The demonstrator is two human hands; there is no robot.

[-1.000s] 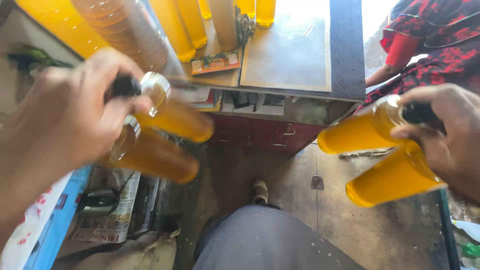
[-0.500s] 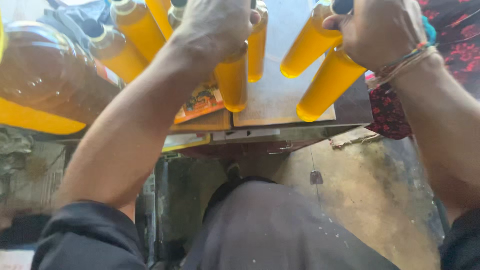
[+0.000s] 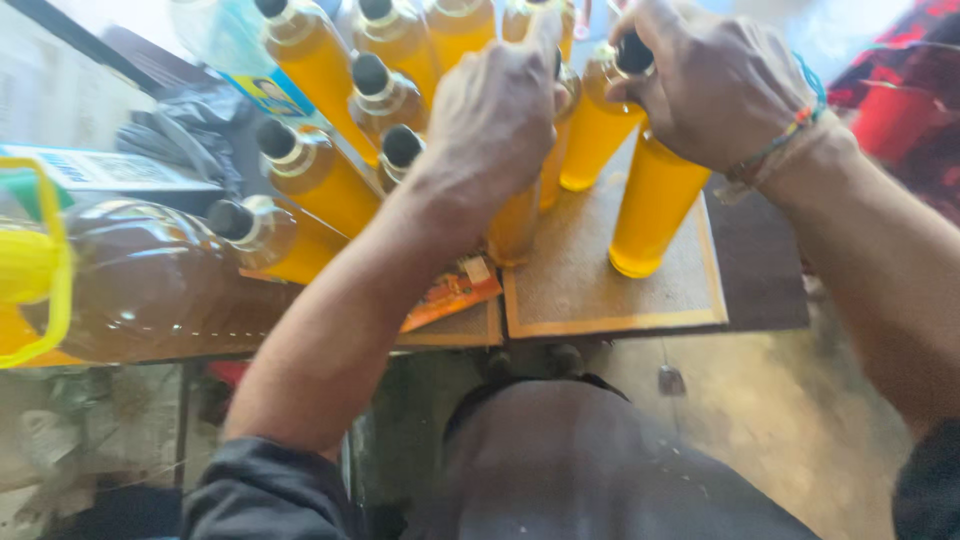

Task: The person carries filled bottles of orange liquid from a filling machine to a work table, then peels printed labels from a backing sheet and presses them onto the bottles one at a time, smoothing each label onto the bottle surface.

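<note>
This looks like a small roadside stall or shop selling bottled liquid. Many identical bottles of yellow-orange liquid with dark caps (image 3: 310,170) stand packed together in the upper middle of the frame on a worn wooden tabletop (image 3: 600,290). A large jug of darker liquid (image 3: 150,285) lies at the left edge. Below the tabletop, at the lower right, the ground is rough, stained concrete (image 3: 790,430).
</note>
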